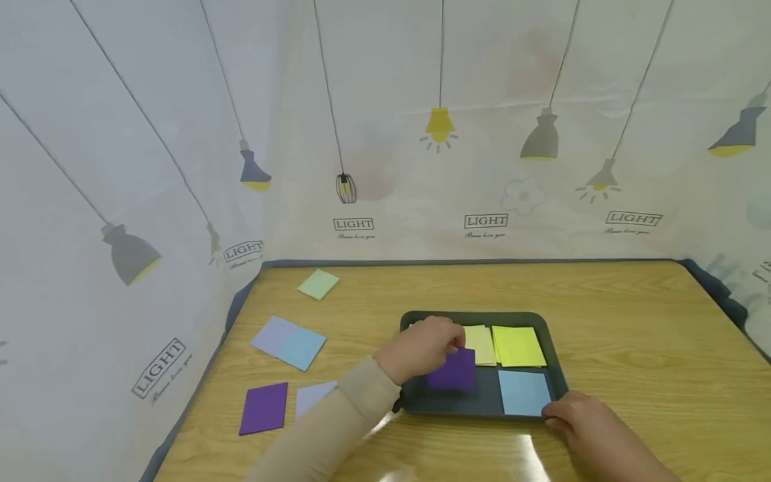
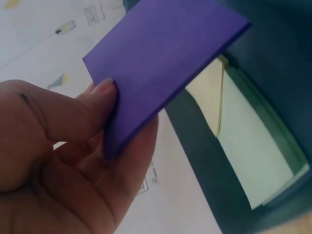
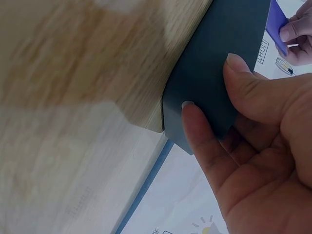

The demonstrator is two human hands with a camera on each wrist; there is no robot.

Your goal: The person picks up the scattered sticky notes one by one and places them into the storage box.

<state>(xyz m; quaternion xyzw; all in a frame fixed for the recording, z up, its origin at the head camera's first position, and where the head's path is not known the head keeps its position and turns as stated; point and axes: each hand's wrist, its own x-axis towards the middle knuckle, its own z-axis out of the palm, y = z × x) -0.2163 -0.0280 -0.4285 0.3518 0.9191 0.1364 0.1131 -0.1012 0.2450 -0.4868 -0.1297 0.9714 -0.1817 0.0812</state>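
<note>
My left hand (image 1: 424,351) pinches a purple sticky note pad (image 2: 156,63) by one edge, thumb on its face and fingers behind. The pad is held over the near left part of a dark tray (image 1: 452,405). In the tray, a pale yellow pad (image 1: 480,345) and a bright yellow pad (image 1: 519,347) lie along the far side, and a light blue pad (image 1: 524,393) lies at the near right. A pale green pad (image 2: 253,146) in the tray shows in the left wrist view. With thumb and fingers, my right hand (image 1: 581,425) grips the tray's near right corner.
On the wooden table (image 1: 638,335), left of the tray, lie another purple pad (image 1: 264,408), a lilac pad (image 1: 313,395) partly behind my sleeve, a lilac pad beside a blue pad (image 1: 302,348), and a light green pad (image 1: 318,284). A lamp-printed cloth (image 1: 397,167) hangs behind.
</note>
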